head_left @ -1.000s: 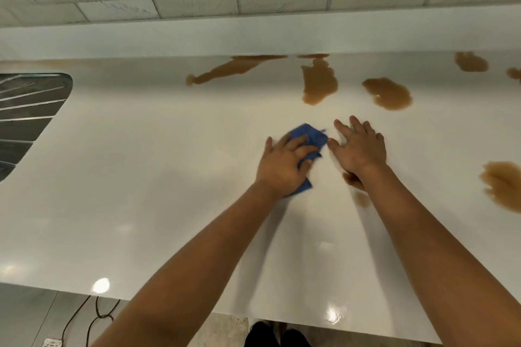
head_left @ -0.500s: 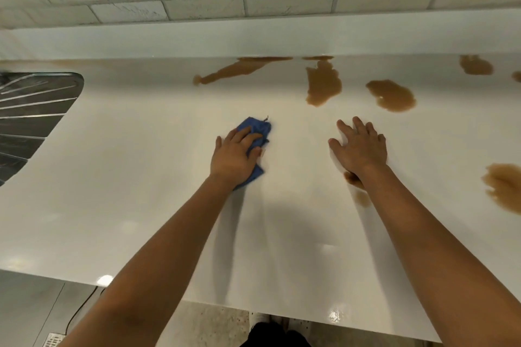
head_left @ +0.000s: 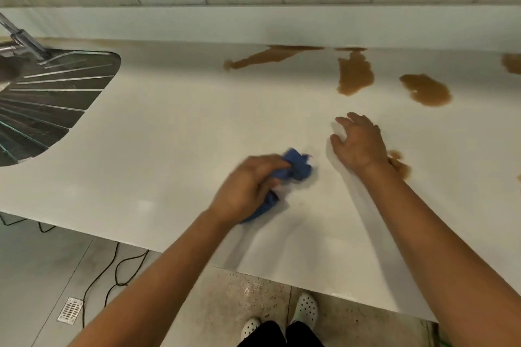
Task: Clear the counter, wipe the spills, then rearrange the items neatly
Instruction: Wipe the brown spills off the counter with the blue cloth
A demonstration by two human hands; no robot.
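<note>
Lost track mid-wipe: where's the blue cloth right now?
In the head view, the blue cloth is bunched in the left hand on the white counter, just left of the right hand.

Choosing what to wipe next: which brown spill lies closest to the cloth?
The small spill beside the right wrist; the others sit farther back by the wall.

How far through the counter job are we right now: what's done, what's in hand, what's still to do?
Done: no loose items show on the counter, and its left and near part looks free of stains. In hand: the left hand grips the blue cloth on the surface; the right hand rests flat. Left: brown spills along the back, one by the right wrist, then rearranging.
</note>
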